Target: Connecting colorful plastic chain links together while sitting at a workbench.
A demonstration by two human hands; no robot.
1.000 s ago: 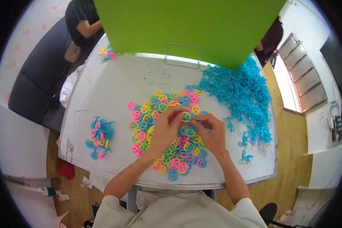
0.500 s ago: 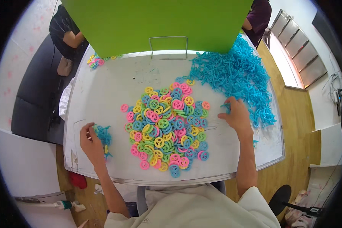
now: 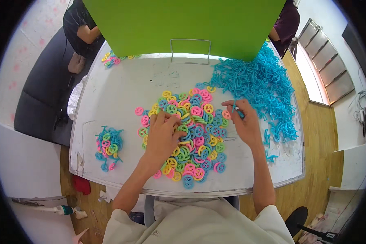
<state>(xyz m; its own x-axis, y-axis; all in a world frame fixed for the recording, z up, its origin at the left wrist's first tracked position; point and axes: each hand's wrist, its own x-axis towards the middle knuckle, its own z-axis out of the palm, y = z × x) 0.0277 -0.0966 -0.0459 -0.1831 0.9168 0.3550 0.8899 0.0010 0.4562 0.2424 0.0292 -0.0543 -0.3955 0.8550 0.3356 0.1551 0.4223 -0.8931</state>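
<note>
A heap of small plastic wheels [image 3: 190,150] in pink, yellow, green and blue lies in the middle of the table. Over its left part is my left hand [image 3: 162,134], fingers bent down among the wheels; what they grip is hidden. To the right of the heap, my right hand [image 3: 247,122] is closed around a small blue plastic piece [image 3: 240,114], held above the table. Behind and beyond that hand spreads a large pile of similar blue pieces [image 3: 272,89]. A small cluster of blue pieces with wheels on them [image 3: 108,146] rests at the left.
A green panel [image 3: 183,28] stands across the far side of the white table [image 3: 138,81], with a metal wire stand [image 3: 190,61] before it. More wheels [image 3: 111,60] lie at the far left. Two people sit or stand beyond the panel, one at each side.
My left hand has left the cluster at the left and moved right onto the wheel heap. My right hand has shifted slightly left from the blue pile's edge, with a blue piece in its fingers.
</note>
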